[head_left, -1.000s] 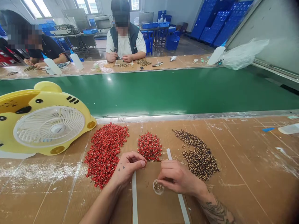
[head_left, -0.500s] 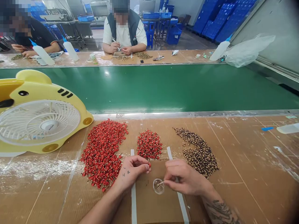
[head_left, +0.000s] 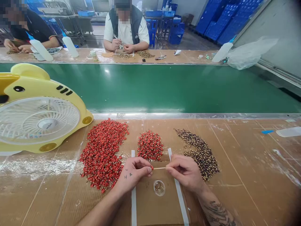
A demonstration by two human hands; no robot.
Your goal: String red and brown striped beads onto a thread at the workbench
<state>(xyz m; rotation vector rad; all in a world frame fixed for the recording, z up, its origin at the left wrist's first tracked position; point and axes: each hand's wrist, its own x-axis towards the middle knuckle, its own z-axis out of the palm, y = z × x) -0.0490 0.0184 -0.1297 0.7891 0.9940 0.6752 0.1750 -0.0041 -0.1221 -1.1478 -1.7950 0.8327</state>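
Observation:
Between the thumb and fingers of my left hand (head_left: pixel 136 172) is pinched a small red piece (head_left: pixel 151 167). My right hand (head_left: pixel 185 171) grips a thin pale stick (head_left: pixel 160 168), whose tip meets the red piece. Just below them a small clear round cup (head_left: pixel 159 188) rests on a cardboard sheet (head_left: pixel 160 210) edged with white tape strips. Beyond my hands lies a small heap of red pieces (head_left: pixel 150 145), with a larger red heap (head_left: pixel 103 153) to the left. A curved pile of black-and-gold pieces (head_left: pixel 204 157) lies beside my right hand.
A yellow animal-shaped fan (head_left: pixel 47 116) stands at the left. A green belt (head_left: pixel 164 88) runs across behind a metal edge. Across it two people work at small parts, near white bottles (head_left: pixel 70 45). A clear plastic bag (head_left: pixel 251 53) lies at the far right.
My right hand has lifted the stick out of the clear cup and brought its tip up to the red piece. My left hand keeps its pinch, nearly still.

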